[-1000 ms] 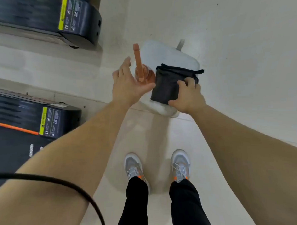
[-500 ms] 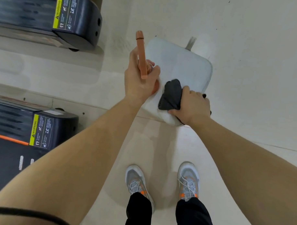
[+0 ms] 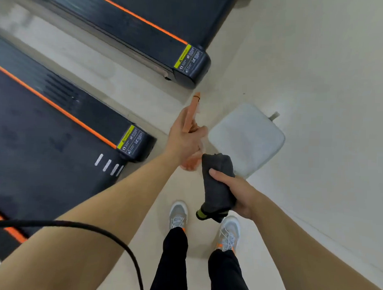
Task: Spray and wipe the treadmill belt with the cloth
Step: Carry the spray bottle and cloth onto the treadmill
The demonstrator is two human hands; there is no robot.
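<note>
While my left hand (image 3: 184, 142) grips the spray bottle (image 3: 191, 114) and my right hand (image 3: 239, 190) the grey cloth (image 3: 217, 187), spraying now could wet the floor (image 3: 319, 62), missing the treadmill belt (image 3: 45, 150).

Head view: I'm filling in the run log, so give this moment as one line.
left hand grips spray bottle | right hand grips dark cloth | treadmill belt not yet wiped

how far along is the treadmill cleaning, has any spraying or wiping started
Done: the tools are collected. The left hand grips the orange spray bottle and the right hand grips the dark cloth. In hand: both are held above the floor, beside the nearer treadmill belt, touching nothing on it. Left: spraying the belt and wiping it; no cloth contact shows.
</note>
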